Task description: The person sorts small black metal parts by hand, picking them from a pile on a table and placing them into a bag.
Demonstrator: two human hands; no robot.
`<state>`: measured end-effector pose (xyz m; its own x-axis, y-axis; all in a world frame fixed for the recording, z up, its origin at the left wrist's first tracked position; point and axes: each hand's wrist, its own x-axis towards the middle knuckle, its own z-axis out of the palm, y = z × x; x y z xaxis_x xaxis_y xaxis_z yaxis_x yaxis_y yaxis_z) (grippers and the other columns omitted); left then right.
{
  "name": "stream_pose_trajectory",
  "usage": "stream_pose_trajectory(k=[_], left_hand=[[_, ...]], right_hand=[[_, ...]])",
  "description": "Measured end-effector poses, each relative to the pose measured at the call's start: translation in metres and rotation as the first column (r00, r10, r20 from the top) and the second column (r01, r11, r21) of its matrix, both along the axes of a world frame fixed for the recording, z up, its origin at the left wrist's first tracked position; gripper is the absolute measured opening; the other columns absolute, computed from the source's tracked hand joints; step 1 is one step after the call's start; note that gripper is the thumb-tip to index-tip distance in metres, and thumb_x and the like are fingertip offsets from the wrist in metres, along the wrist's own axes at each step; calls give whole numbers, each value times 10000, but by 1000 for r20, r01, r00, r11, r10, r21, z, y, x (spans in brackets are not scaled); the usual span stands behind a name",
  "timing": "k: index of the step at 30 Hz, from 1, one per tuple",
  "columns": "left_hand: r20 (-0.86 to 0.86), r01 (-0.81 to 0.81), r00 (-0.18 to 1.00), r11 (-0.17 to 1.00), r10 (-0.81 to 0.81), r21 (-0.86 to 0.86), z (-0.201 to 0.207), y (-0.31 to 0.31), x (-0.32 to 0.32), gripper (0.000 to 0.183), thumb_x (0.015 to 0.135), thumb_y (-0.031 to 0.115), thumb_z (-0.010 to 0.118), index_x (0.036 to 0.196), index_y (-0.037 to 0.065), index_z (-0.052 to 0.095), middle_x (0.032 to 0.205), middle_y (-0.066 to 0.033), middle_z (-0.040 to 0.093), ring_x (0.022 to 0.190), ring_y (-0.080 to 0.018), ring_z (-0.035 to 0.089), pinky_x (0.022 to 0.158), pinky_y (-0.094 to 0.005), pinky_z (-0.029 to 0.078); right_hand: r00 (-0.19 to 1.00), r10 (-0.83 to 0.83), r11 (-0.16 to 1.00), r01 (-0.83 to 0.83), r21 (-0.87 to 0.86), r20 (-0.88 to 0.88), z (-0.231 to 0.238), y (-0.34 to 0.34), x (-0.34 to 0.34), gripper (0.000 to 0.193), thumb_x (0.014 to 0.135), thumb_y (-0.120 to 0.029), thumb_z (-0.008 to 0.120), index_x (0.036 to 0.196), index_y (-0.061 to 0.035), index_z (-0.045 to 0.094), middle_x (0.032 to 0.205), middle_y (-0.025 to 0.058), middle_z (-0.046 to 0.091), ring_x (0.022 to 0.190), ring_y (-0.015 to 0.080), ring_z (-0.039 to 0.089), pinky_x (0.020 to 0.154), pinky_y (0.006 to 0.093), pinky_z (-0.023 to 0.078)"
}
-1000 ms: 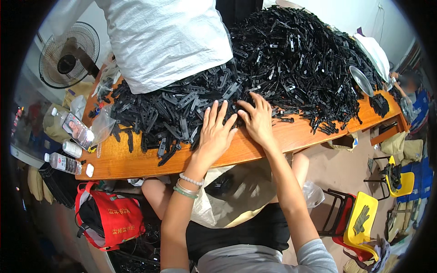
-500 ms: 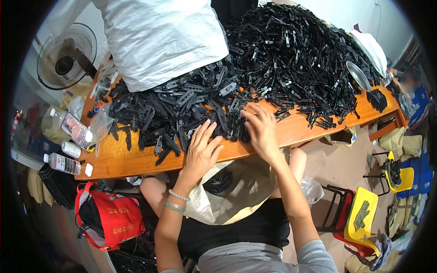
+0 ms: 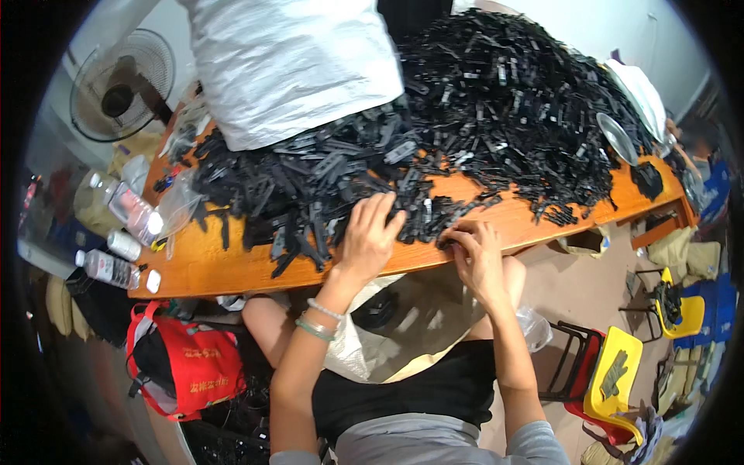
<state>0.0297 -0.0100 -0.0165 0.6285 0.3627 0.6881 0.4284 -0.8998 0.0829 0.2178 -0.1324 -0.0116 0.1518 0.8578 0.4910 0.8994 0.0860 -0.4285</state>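
Observation:
Many slim black plastic pieces (image 3: 298,174) lie in a loose layer across the wooden table (image 3: 203,270), spilling toward its front edge. My left hand (image 3: 369,239) rests on the near side of this layer, fingers stretched forward and a little apart, touching the pieces. To its right, at the front edge, my right hand (image 3: 478,260) has its fingers curled together around a small black plastic piece (image 3: 447,242), mostly hidden by the fingertips. Between the hands sits a small cluster of similar pieces (image 3: 422,217). Below the edge, a pale woven sack (image 3: 422,329) gapes open across my lap, with dark pieces inside.
A tall heap of black pieces (image 3: 535,108) covers the back right. A full white sack (image 3: 298,70) stands at the back left. Bottles (image 3: 108,268), a fan (image 3: 120,97) and a red bag (image 3: 194,364) are on the left. Yellow chairs (image 3: 612,380) stand at the right.
Both hands have shifted to the right along the table's near edge. My right hand has come nearer the edge, and its spread fingers have curled in around a small piece.

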Motion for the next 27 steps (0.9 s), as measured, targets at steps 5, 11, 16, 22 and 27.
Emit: stream_pose_trajectory(k=[5,11,16,22,27], left_hand=[[312,-33,947,987,81,-158,16,-18,8,266,736,-53,643,991,20,650,793,-101,585,759,-276,584,627,-350,460],[769,522,570,595,290,-611,30,-63,-2,226,938,-6,475,1146,-83,515,965,-179,666,789,-196,680,662,-269,533],[780,625,564,477,271,-618,28,-80,-23,248,919,41,529,1144,-58,496,953,-152,659,829,-207,681,712,-261,536],[638,617,643,207,423,-759,40,-86,-38,292,895,13,576,1165,-64,492,908,-163,659,780,-193,667,670,-284,541],[488,514,855,-164,176,-842,40,-93,-54,320,886,-4,567,1204,-40,562,860,-70,643,651,-80,582,570,-205,469]], right_hand=[[998,43,994,-47,94,39,-6,-4,3,263,718,17,634,971,-53,628,1059,111,573,994,297,525,850,410,406],[908,102,970,0,244,-406,-29,-6,-11,200,809,95,555,972,-5,615,981,122,600,886,266,571,813,355,452],[695,186,966,0,259,-695,-18,-3,-34,198,891,73,504,1031,27,637,931,112,599,820,159,573,721,258,490],[448,329,936,-274,223,-831,20,-23,-49,155,851,54,583,990,52,651,903,114,626,760,154,609,652,252,498],[596,478,837,-532,128,-645,40,-25,-51,131,744,62,663,872,34,675,808,116,652,737,200,622,651,273,487]])
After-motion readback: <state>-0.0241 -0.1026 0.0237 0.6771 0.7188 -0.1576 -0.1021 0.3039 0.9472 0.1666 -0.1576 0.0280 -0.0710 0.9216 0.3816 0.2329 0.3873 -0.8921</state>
